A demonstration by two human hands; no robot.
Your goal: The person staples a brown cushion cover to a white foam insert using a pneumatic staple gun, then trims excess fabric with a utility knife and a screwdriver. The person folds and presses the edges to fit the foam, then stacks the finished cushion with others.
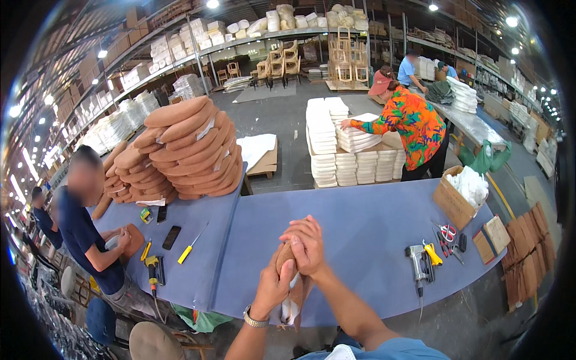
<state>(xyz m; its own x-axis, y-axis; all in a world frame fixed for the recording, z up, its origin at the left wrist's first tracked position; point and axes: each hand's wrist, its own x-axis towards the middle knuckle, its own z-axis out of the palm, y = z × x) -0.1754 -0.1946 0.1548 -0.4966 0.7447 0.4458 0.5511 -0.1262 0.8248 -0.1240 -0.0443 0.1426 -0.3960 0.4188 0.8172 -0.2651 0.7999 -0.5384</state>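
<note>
Both my hands grip a brown fabric cushion cover [298, 295] at the front middle of the blue table [354, 240]. White padding or lining shows inside it near the table's front edge. My left hand [273, 287], with a metal-banded watch at the wrist, is closed round its left side, thumb up. Across its far end wraps my right hand [307, 246], fingers bent over the top. The cover is squeezed into a narrow folded shape, and its underside is hidden.
Stacked brown cushions [195, 147] rise at far left, beside a co-worker [90, 222] handling a brown piece. A yellow screwdriver [191, 246] lies left; a staple gun [417, 264], scissors [447, 232] and a carton [454, 201] of white stuffing stand right. Another person [408, 129] handles white pads.
</note>
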